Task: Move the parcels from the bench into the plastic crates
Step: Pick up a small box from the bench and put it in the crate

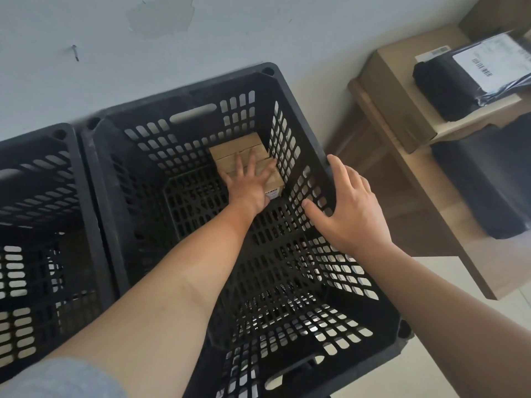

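Reaching deep into the black slatted plastic crate (184, 93), the left hand (249, 182) lies flat with fingers spread on the brown cardboard parcel (235, 145) in its far right corner. The right hand (344, 205) rests open-fingered on the crate's right rim, holding nothing.

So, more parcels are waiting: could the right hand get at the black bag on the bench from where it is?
Probably yes. The right hand rests open on the crate rim, holding nothing, and nothing stands between it and the black bag.
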Available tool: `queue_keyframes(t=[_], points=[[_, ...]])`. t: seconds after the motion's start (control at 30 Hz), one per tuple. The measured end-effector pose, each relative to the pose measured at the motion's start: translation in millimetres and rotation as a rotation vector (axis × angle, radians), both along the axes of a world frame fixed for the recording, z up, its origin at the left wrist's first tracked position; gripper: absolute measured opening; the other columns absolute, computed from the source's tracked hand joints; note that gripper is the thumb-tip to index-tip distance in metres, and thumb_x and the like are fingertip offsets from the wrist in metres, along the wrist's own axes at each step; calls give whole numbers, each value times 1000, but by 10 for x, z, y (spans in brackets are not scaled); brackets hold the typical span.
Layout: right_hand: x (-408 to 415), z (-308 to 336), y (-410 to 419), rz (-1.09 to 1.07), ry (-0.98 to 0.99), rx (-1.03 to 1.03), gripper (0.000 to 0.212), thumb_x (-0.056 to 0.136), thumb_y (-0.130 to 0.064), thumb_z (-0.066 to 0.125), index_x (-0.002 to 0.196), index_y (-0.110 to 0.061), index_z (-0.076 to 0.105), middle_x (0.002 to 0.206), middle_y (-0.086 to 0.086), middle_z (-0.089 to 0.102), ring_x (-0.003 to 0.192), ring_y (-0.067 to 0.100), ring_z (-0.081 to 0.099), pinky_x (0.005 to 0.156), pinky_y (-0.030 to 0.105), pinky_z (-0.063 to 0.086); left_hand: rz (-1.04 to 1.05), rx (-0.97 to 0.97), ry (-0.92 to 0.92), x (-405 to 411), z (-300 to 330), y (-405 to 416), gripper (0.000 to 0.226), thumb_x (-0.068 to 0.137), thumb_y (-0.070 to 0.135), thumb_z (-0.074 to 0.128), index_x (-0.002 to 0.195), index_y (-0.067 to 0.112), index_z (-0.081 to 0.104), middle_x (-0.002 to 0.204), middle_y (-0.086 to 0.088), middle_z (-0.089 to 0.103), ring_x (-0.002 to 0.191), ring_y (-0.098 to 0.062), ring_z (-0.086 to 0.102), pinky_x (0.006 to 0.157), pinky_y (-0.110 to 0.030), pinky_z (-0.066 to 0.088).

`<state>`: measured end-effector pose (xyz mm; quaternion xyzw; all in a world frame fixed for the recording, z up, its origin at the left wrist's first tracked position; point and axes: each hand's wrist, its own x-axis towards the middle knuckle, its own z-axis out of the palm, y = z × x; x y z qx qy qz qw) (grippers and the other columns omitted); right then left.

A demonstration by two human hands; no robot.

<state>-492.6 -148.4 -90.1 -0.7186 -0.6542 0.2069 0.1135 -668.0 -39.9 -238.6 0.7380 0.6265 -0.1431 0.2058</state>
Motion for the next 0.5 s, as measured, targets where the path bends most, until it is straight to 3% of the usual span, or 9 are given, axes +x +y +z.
queue_keyframes(t=[0.5], points=[[0, -2, 3, -3, -6, -5, 83, 92, -51, 63, 159, -23, 24, 149, 3, 49, 139, 28, 42, 110, 52, 42, 11, -38, -2, -41, -30, 13, 103, 96, 42, 67, 154, 56, -18, 167, 1, -33, 152, -38, -31, 111, -84, -3]])
